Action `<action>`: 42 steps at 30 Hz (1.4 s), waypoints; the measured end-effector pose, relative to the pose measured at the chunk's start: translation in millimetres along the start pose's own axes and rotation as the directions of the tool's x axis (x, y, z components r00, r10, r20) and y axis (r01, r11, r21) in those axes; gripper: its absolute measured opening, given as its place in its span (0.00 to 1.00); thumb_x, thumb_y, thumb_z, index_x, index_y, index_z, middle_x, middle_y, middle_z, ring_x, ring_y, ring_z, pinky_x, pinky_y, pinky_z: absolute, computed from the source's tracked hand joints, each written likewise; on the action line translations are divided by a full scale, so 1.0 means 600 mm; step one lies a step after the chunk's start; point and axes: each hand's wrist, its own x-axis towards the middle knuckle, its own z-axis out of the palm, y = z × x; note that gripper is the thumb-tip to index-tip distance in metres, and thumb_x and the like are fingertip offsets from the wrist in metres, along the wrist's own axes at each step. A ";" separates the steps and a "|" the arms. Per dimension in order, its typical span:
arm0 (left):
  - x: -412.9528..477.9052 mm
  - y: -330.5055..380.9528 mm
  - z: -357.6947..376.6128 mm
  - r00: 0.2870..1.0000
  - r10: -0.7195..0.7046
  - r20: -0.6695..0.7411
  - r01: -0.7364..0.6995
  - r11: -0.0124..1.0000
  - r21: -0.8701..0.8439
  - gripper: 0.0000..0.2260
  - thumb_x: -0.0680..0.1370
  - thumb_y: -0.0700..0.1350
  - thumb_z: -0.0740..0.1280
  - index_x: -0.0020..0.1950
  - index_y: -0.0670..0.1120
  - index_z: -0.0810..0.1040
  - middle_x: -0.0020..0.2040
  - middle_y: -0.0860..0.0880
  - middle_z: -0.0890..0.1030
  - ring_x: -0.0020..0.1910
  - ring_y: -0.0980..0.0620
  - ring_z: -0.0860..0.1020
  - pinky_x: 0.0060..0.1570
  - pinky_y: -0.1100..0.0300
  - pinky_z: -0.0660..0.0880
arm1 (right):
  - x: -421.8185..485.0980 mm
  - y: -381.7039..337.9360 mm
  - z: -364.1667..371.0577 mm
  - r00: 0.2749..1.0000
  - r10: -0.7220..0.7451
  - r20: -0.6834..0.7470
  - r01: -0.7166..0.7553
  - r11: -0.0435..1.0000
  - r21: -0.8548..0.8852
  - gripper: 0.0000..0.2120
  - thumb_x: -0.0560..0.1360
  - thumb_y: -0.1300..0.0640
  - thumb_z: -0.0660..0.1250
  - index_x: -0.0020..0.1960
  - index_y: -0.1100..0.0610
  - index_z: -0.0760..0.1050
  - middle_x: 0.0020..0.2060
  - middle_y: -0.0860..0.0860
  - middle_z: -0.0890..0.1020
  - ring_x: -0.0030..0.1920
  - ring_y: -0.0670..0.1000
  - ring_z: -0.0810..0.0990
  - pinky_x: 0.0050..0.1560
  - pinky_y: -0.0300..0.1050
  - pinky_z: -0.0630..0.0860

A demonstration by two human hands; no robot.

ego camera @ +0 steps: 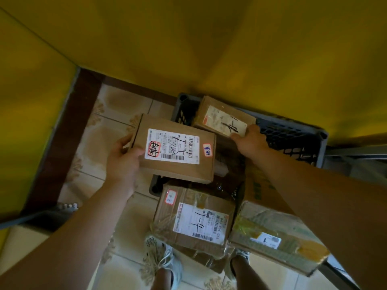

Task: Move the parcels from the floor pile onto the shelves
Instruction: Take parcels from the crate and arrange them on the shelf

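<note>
My left hand (123, 162) grips the left edge of a flat brown parcel (178, 164) with a white label and holds it level above the floor. My right hand (250, 140) holds the near corner of a smaller brown parcel (213, 111) that lies on the dark plastic bottom shelf (293, 137) against the yellow wall. Two more parcels lie on the floor near my feet: a taped one marked by hand (194, 218) and a long one with yellow tape (278, 235).
Yellow walls (188, 38) close in ahead and to the left. A dark skirting strip (69, 130) runs along the patterned tile floor (117, 227). A yellow-printed carton (257, 183) stands under my right forearm. My shoes (163, 256) stand just below the parcels.
</note>
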 end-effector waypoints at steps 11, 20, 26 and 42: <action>0.011 0.016 -0.022 0.990 -0.114 -0.087 0.065 0.897 -0.436 0.21 0.77 0.38 0.64 0.68 0.55 0.71 0.53 0.50 0.84 0.53 0.49 0.82 0.58 0.49 0.77 | -0.017 -0.019 -0.008 0.996 0.079 -0.047 -0.069 0.980 0.187 0.44 0.74 0.46 0.72 0.79 0.48 0.46 0.74 0.61 0.57 0.64 0.68 0.69 0.56 0.63 0.78; 0.043 0.028 0.039 0.989 0.115 -0.098 -0.128 0.982 -0.140 0.22 0.79 0.40 0.65 0.71 0.51 0.65 0.52 0.54 0.80 0.50 0.58 0.79 0.46 0.64 0.75 | -0.015 -0.014 -0.006 0.984 0.170 -0.063 -0.137 0.925 0.354 0.52 0.70 0.42 0.76 0.80 0.55 0.46 0.77 0.58 0.55 0.72 0.64 0.64 0.65 0.58 0.70; 0.057 0.018 0.034 0.987 -0.009 -0.163 -0.019 0.985 -0.172 0.19 0.80 0.39 0.63 0.70 0.51 0.67 0.50 0.53 0.80 0.50 0.54 0.80 0.51 0.56 0.77 | -0.004 -0.021 -0.005 0.989 0.146 0.025 -0.132 0.788 0.601 0.56 0.49 0.31 0.73 0.73 0.50 0.63 0.68 0.54 0.71 0.60 0.60 0.76 0.60 0.60 0.77; 0.003 0.066 -0.027 0.991 0.132 0.016 -0.131 0.989 -0.062 0.26 0.80 0.37 0.60 0.74 0.60 0.63 0.57 0.56 0.80 0.55 0.57 0.77 0.61 0.49 0.71 | -0.121 -0.028 -0.077 0.976 -0.049 -0.212 0.168 0.788 0.592 0.37 0.75 0.53 0.73 0.78 0.47 0.59 0.69 0.53 0.72 0.65 0.57 0.75 0.63 0.56 0.76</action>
